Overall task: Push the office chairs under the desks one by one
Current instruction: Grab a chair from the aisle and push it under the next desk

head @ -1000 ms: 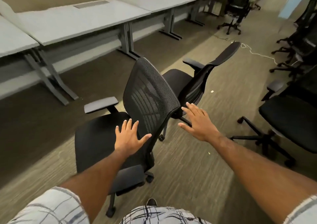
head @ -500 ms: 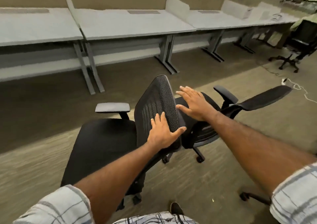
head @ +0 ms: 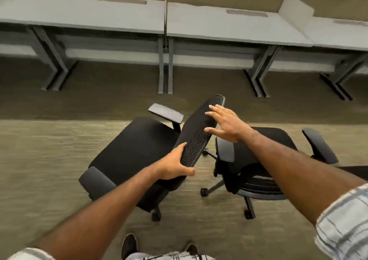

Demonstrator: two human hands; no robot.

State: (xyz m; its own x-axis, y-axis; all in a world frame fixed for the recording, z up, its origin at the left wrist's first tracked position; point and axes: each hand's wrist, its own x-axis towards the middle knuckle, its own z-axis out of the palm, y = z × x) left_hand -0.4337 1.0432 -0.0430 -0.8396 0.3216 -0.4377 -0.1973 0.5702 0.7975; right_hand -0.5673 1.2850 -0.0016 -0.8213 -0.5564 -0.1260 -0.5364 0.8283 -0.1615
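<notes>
A black office chair (head: 131, 152) with a mesh backrest (head: 199, 132) stands on the carpet in front of the row of grey desks (head: 219, 26), outside them, its seat turned toward the left desk (head: 83, 14). My left hand (head: 173, 167) grips the near edge of the backrest, thumb underneath. My right hand (head: 225, 124) lies on the far upper part of the backrest with fingers spread. A second black office chair (head: 264, 160) stands just right of the first, under my right forearm, its backrest reclined to the right.
Desk legs (head: 165, 68) stand between the desk bays, with dark open floor beneath each desktop. A white divider panel (head: 296, 6) rises at the right. My shoes (head: 129, 245) are at the bottom edge on the striped carpet.
The chair has swung round and I now face the desks squarely. My left hand went from resting flat on the backrest to gripping its edge; my right hand moved onto the backrest's top.
</notes>
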